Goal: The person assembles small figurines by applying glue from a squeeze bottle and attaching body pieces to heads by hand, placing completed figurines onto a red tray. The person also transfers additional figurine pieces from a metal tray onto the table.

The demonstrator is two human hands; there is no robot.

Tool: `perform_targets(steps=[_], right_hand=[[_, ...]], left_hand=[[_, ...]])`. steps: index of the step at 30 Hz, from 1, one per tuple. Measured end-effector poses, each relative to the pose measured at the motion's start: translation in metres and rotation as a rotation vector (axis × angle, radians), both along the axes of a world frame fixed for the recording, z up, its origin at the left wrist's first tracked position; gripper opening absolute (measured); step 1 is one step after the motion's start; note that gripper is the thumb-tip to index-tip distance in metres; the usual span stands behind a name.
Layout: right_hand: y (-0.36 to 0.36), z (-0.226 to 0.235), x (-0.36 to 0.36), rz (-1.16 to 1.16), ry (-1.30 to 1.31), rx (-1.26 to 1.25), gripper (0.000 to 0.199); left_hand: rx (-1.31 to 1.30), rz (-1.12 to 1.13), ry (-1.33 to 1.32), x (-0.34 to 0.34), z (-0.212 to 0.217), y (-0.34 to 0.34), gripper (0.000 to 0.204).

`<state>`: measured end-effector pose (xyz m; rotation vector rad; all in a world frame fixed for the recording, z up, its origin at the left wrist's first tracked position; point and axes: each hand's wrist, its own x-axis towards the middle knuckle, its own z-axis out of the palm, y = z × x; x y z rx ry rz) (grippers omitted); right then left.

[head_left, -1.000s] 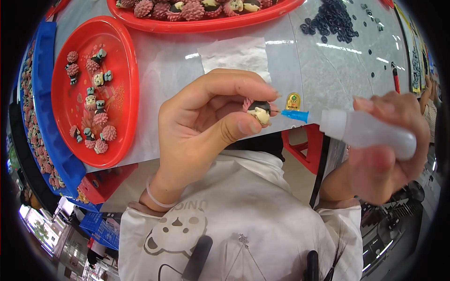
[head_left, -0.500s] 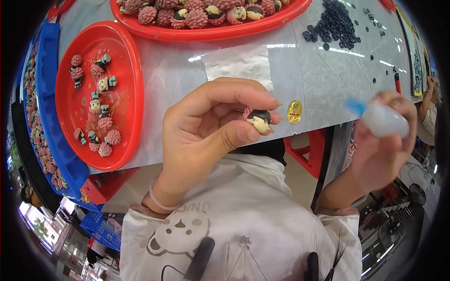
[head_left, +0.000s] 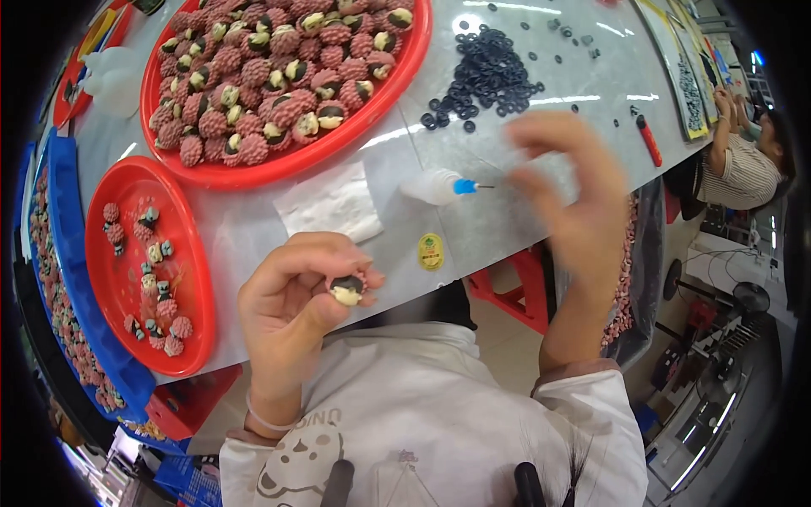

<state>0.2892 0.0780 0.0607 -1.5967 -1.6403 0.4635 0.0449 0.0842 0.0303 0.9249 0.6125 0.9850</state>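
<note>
Just now the left hand (head_left: 291, 308) pinches one small cream-and-black piece (head_left: 347, 290) above the table edge; the right hand (head_left: 574, 198), blurred, spreads empty beside one glue bottle (head_left: 438, 186) and two red trays (head_left: 127, 296).

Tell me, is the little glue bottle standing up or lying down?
Lying down. The small white bottle rests on its side on the grey table, its blue tip pointing right toward the blurred right hand.

The right hand (head_left: 568, 182) is smeared by motion blur, so its grip cannot be read; the small piece (head_left: 347, 289) is half hidden by the left hand (head_left: 291, 296); the large red tray (head_left: 253, 173) is cut off at the counter's far edge.
</note>
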Motion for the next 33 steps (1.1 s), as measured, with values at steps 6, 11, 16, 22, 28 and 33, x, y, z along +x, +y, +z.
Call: perform_targets(steps=[6,11,16,22,28,33], right_hand=[[0.032,-0.004,0.123,-0.432,0.078,0.020,0.018],[0.071,-0.015,0.138,-0.433,-0.235,-0.106,0.019],[0.063,-0.014,0.129,-0.321,-0.078,-0.014,0.022],[-0.002,0.013,0.054,0.094,0.913,-0.059,0.022],[-0.029,-0.005,-0.002,0.369,1.412,-0.214,0.023],[-0.037,-0.008,-0.024,0.343,1.527,-0.286,0.023]], left_hand=[[-0.021,-0.046,0.004,0.003,0.001,0.003,0.027],[-0.005,-0.036,0.014,0.002,0.001,0.002,0.027],[-0.004,-0.023,0.012,0.001,0.001,0.001,0.026],[0.020,-0.039,-0.022,-0.001,-0.001,0.000,0.026],[-0.058,-0.068,-0.105,0.001,0.007,-0.006,0.027],[-0.070,-0.062,-0.200,0.008,0.008,-0.010,0.029]])
